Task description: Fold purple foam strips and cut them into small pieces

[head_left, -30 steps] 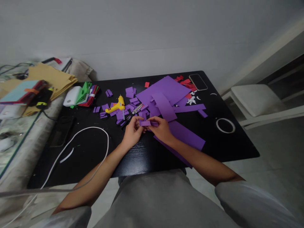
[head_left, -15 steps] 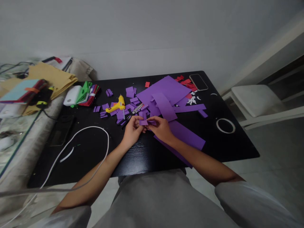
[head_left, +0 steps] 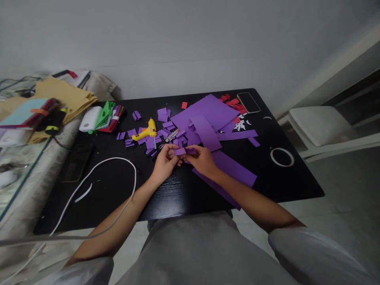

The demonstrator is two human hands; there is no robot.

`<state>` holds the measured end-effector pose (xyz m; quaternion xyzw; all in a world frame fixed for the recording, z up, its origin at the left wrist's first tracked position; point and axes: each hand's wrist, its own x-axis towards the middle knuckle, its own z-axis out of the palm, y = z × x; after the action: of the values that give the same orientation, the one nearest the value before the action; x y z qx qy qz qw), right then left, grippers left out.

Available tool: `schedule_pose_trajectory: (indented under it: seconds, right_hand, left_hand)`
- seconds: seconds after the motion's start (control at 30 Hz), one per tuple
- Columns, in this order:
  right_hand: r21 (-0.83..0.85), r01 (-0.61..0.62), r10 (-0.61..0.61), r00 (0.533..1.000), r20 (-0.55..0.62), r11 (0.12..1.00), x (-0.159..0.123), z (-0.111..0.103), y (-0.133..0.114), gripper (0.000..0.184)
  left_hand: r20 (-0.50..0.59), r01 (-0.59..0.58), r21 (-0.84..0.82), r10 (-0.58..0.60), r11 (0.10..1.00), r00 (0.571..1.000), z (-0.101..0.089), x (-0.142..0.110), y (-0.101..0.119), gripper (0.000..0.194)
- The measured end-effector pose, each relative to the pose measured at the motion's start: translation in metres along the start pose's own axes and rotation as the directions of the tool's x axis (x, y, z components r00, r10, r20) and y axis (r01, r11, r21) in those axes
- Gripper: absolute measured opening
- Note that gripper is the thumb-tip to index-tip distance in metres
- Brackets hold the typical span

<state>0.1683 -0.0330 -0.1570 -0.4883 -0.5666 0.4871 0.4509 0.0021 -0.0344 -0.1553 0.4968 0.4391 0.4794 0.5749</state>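
Observation:
A small strip of purple paper (head_left: pixel 179 151) is pinched between my two hands over the front middle of the black table. My left hand (head_left: pixel 165 160) is closed on its left end, and my right hand (head_left: pixel 201 159) grips the right end. The strip appears creased near its middle; the fingertips hide part of it. Just beyond my hands lie scissors (head_left: pixel 172 136), partly among small purple pieces (head_left: pixel 151 143). A yellow glue gun (head_left: pixel 145 131) rests on such pieces to the left. Under my right forearm lies a large purple sheet (head_left: pixel 234 170).
More purple sheets (head_left: pixel 208 107) lie behind my hands, with red scraps (head_left: pixel 234 102), white scraps (head_left: pixel 240 126) and a phone (head_left: pixel 248 103) at the back right. A white ring (head_left: pixel 282 157) sits at right. On the left, a white cable (head_left: pixel 135 174) loops over my left forearm.
The strip between my fingers has tilted slightly, and its crease shows a little more clearly. Both hands stay nearly in the same place; the table's things have not moved.

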Motion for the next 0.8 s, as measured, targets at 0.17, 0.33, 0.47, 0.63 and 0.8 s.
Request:
schedule_pose_trajectory:
  seconds: [0.17,0.33,0.47,0.63,0.8]
  right_hand:
    - [0.061,-0.024,0.023,1.000,0.010,0.998,0.0011,-0.0003,0.0009,0.024]
    - [0.170,-0.079,0.070,0.996,0.058,0.982,0.0015,0.0016,0.0013,0.025]
    - [0.187,-0.087,0.077,0.995,0.061,0.978,0.0017,0.0022,0.0017,0.027]
    - [0.155,-0.077,0.070,0.996,0.051,0.985,0.0014,0.0014,0.0000,0.026]
    - [0.137,-0.057,0.051,0.997,0.050,0.989,0.0015,0.0008,-0.0010,0.021]
  left_hand:
    - [0.017,0.006,-0.005,-0.006,1.000,1.000,-0.0004,0.0007,0.0009,0.032]
    - [0.002,0.010,0.009,-0.010,1.000,1.000,-0.0003,0.0002,0.0012,0.026]
    - [-0.001,0.015,0.003,-0.015,1.000,1.000,-0.0010,0.0007,-0.0002,0.028]
    - [-0.001,0.007,-0.002,-0.007,1.000,1.000,-0.0018,0.0018,-0.0017,0.033]
    - [-0.007,0.008,0.002,-0.008,1.000,1.000,-0.0015,0.0019,-0.0003,0.035]
